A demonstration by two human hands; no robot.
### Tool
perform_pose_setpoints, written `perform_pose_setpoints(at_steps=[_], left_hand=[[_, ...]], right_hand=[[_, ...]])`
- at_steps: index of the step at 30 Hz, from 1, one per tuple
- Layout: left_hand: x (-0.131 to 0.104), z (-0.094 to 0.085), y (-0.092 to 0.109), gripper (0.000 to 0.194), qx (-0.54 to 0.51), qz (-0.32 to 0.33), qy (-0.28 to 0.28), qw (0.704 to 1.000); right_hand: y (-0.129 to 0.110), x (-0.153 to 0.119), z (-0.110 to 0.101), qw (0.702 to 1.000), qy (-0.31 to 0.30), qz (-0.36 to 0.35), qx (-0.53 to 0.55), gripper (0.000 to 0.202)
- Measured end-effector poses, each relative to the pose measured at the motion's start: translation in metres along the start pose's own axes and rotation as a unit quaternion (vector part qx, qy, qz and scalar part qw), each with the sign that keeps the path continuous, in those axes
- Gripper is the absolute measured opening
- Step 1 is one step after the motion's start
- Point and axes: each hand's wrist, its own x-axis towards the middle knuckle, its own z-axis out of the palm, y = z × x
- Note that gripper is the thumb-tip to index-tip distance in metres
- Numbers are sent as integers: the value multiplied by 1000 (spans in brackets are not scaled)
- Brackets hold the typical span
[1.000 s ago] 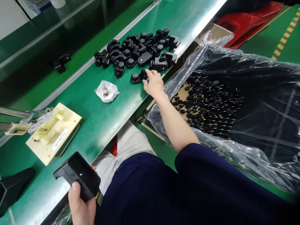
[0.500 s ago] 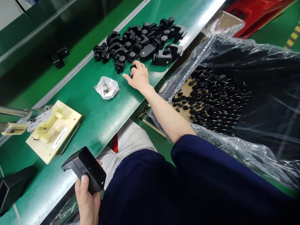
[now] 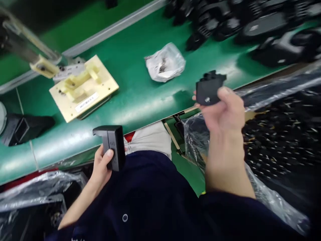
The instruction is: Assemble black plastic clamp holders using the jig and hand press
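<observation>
Over the front edge of the green worktop [image 3: 130,100], from where I stand, both hands are occupied. The left hand [image 3: 101,167] has its grip closed around a black housing [image 3: 117,147], thumb pressed on the near face, with the hooked upper end pointing left; it is held close in front of the person's dark blue top [image 3: 160,201]. The right hand [image 3: 225,108], a little blurred, is raised near the worktop's edge, its grip narrowed on a black clamp piece [image 3: 209,90]: the thumb lies on the flat face and fingertips peek out past the far side. The two pieces are well apart.

Between and beyond the hands, a clear bag [image 3: 173,62] of small metal bits sits on the worktop. To its left stands a cream fixture [image 3: 102,83] with a white label [image 3: 86,101]. Farther right, more black pieces [image 3: 265,25] lie heaped together. Below them, beside the right forearm, clear plastic sheeting [image 3: 273,92] borders a mass of small dark parts [image 3: 271,147], too smeared for me to make out singly.
</observation>
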Motion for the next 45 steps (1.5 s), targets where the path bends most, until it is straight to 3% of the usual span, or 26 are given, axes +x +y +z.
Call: perform_pose_setpoints(at_steps=[2,5,7,8,11,13,16,18,21,25,28,30,34,37,40,45], left_hand=[[1,0,2,42,-1,-12,-14,1000],[0,0,4,43,10,-25,-31,999],[-1,-1,4,45,27,-21,-30,999],[-1,-2,4,46,39,-16,-24,999],[-4,-8,3,45,82,10,-4,997],[-5,-13,3,43,113,33,-1,993],[-8,-19,6,39,179,70,-11,981],[-10,-21,8,39,221,92,-13,971],[-15,-23,10,38,237,101,-2,966],[-18,-25,8,37,211,82,20,974],[-17,-25,7,39,190,81,23,978],[-17,-25,7,39,189,81,21,978],[-21,-24,9,41,218,66,9,974],[-23,-20,10,44,201,40,11,979],[-25,-13,11,47,130,5,39,991],[-26,-4,16,49,46,-64,87,993]], right_hand=[[1,-39,17,977,-154,40,140,49],[-2,-96,50,890,-358,159,233,52],[-7,-121,70,853,-424,173,251,43],[-11,-128,77,855,-438,147,236,37],[-22,-132,87,900,-422,-38,103,19],[-27,-128,87,897,-411,-164,6,13],[-33,-121,86,857,-416,-285,-109,9],[-38,-118,88,823,-412,-340,-191,19],[-49,-111,92,754,-413,-409,-305,19],[-61,-103,93,658,-440,-471,-390,10],[-64,-100,94,618,-476,-507,-368,11],[-63,-100,94,614,-487,-511,-355,10],[-61,-101,96,650,-470,-472,-367,16],[-60,-100,98,654,-449,-477,-378,18],[-61,-99,101,624,-434,-517,-395,19],[-72,-100,108,538,-451,-565,-433,22]])
